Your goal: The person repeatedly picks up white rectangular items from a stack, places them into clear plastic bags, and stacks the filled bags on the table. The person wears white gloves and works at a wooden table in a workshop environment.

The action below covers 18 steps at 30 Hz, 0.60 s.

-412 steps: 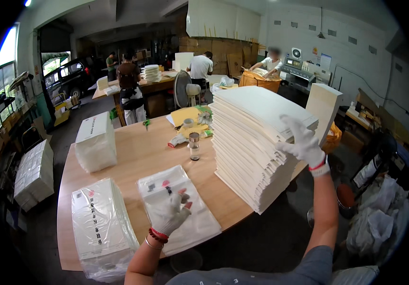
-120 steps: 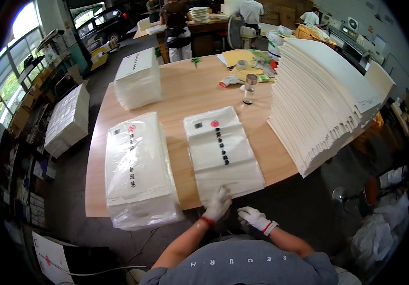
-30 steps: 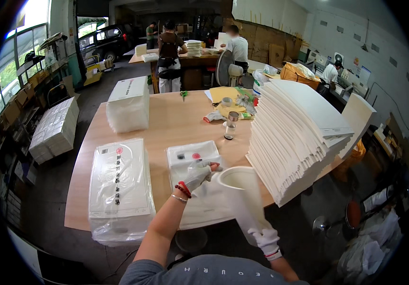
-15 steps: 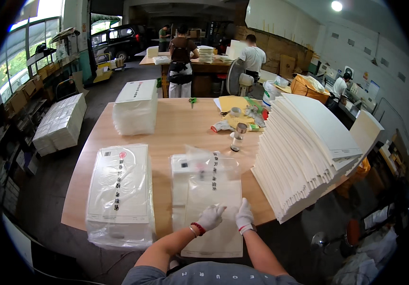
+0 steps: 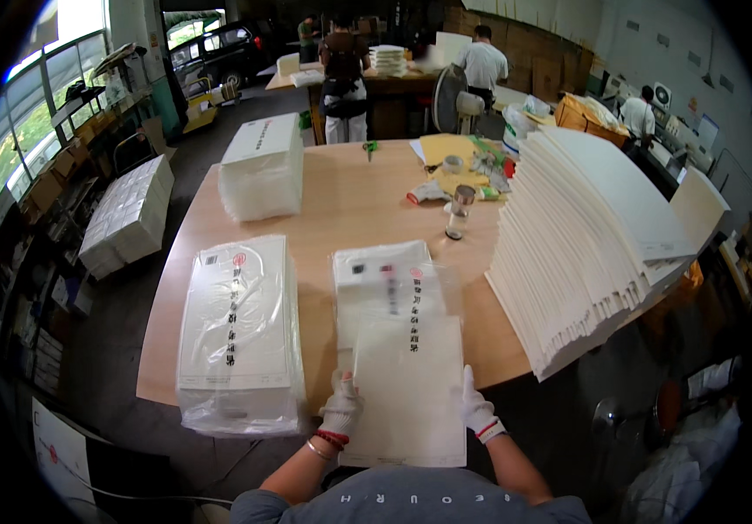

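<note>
A sheaf of white paper (image 5: 409, 393) reaches from near my body over the table, its near end overhanging the front edge. A clear plastic bag (image 5: 441, 293) with dark print and a red mark lies over its far end. My left hand (image 5: 341, 409), in a white glove, grips the sheaf's left edge, and my gloved right hand (image 5: 476, 406) holds its right edge, thumb pointing away from me. Fingers under the paper are hidden. Beneath lies another bagged packet (image 5: 354, 262). Left of it stands a pile of bagged paper packets (image 5: 236, 323).
A tall fanned stack of white paper (image 5: 568, 253) fills the table's right side. Farther back are another bagged stack (image 5: 260, 175), green-handled scissors (image 5: 370, 150), a glass bottle (image 5: 459, 212) and a glove (image 5: 428, 192). Other people work at a far table (image 5: 393, 92).
My hands have moved apart to the paper's two sides. The bag's raised, crumpled far part now lies flatter over the paper. The whole view has shifted slightly.
</note>
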### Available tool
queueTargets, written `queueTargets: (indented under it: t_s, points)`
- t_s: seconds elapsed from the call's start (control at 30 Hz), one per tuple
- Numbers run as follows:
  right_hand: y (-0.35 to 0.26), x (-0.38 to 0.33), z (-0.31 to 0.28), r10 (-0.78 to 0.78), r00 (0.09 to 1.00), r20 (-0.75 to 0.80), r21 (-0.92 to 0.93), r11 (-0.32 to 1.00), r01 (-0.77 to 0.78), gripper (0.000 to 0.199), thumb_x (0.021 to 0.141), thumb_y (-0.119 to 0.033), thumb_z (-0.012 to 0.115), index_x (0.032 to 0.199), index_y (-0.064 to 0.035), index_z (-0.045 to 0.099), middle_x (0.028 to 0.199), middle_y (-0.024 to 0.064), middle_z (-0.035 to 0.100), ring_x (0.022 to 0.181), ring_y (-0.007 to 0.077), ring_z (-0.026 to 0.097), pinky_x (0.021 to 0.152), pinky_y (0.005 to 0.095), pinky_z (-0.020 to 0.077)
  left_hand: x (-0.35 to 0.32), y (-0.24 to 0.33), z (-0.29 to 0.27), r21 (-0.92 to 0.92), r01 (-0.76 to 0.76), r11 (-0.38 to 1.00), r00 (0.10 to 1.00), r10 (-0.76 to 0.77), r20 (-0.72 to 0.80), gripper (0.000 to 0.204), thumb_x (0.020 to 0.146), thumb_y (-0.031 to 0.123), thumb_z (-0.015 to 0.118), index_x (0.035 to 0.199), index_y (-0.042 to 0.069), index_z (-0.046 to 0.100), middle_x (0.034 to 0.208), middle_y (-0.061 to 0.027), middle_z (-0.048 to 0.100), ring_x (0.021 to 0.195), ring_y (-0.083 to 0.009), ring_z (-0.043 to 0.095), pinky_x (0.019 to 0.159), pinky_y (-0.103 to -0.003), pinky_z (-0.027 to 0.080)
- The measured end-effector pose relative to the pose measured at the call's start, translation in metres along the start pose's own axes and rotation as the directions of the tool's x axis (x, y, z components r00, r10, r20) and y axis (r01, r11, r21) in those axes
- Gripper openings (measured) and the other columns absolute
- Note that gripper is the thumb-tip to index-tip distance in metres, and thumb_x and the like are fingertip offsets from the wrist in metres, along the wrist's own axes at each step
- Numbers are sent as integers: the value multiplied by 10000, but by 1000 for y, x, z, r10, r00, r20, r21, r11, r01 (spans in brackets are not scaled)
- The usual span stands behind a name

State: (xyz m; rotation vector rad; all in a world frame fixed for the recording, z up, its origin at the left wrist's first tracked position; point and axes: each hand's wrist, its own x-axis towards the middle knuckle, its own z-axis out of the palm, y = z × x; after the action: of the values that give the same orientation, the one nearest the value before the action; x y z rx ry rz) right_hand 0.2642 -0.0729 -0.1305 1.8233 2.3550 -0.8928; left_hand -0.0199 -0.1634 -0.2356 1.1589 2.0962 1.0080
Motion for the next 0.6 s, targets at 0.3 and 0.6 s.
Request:
queueTargets:
  t_s: [0.3, 0.6]
  points:
    - [43, -141, 61, -416, 838, -354, 86, 877, 472, 537, 889, -218, 456, 1355, -65, 238, 915, 239, 614, 682, 372, 604, 556, 441, 471, -156, 61, -99, -76, -229, 971, 891, 240, 385, 187, 795, 160, 595, 955, 65, 574, 926, -171, 551, 789, -291, 593, 678, -372, 464]
    - [32, -163, 26, -144, 988, -64, 520, 840, 156, 354, 862, -214, 512, 1182, -62, 503, 766, 135, 664, 739, 220, 657, 732, 347, 501, -142, 72, -89, -253, -49, 966, 970, 106, 217, 143, 713, -44, 477, 837, 19, 512, 706, -125, 546, 686, -241, 582, 616, -341, 459]
